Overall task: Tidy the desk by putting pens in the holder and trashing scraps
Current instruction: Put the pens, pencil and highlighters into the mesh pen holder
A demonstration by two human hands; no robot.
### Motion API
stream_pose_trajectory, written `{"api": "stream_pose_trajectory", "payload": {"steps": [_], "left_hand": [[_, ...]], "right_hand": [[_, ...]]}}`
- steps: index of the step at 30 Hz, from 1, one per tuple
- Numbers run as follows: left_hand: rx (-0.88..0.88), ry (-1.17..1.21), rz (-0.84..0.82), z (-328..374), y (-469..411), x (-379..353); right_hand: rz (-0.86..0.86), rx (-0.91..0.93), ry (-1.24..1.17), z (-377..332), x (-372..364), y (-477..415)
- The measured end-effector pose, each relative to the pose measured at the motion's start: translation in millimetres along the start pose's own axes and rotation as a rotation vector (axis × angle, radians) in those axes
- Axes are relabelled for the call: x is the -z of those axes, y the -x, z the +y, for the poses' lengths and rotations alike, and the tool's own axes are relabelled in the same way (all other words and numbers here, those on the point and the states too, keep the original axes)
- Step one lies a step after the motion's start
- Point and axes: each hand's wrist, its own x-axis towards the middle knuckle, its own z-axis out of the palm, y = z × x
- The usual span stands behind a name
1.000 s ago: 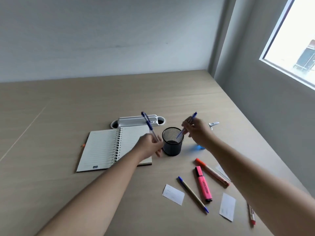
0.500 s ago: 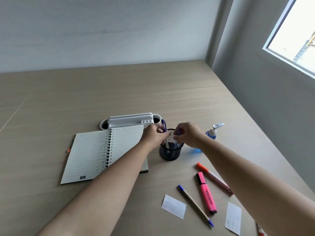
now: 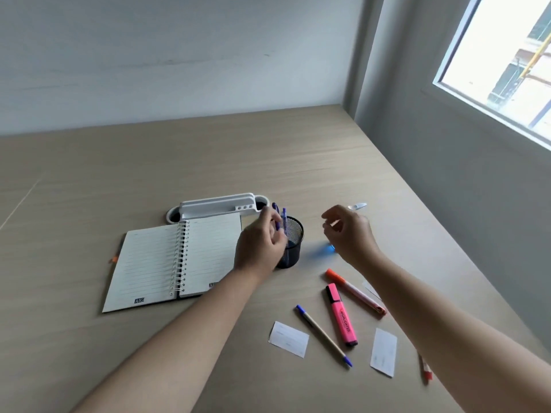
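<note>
My left hand sits at the frame's centre, fingers curled loosely, forearm stretching from the lower left. My right hand hovers right of centre, fingers parted and empty, forearm entering from the lower right.

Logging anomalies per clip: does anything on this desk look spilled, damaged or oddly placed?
Nothing spilled or damaged. Only the untidied clutter stands out: a pink highlighter, an orange marker and a blue-capped pen lie loose at differing angles, with two paper scraps beside them, all outside the mesh pen holder.
</note>
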Motion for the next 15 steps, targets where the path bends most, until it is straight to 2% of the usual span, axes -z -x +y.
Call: {"api": "stream_pose_trajectory", "payload": {"steps": [3, 6, 8, 10, 15], "left_hand": [[-0.211, -0.097, -0.222, 8, 37, -9], [-0.151, -0.246, -0.613, 5, 65, -26], [-0.094, -0.376, -0.793, -2, 76, -37], [-0.068, -0.452, -0.862, -8, 82, -44], [-0.134, -0.503, -0.877, -10, 94, -57]], "right_hand": [[-0.016, -0.066, 0.065, 18, 10, 30], [-0.174, -0.199, 0.170, 43, 8, 67], [-0.260, -0.278, 0.245, 55, 3, 89], [-0.299, -0.311, 0.279, 60, 2, 104], [-0.366, -0.376, 0.349, 68, 0, 124]]}}
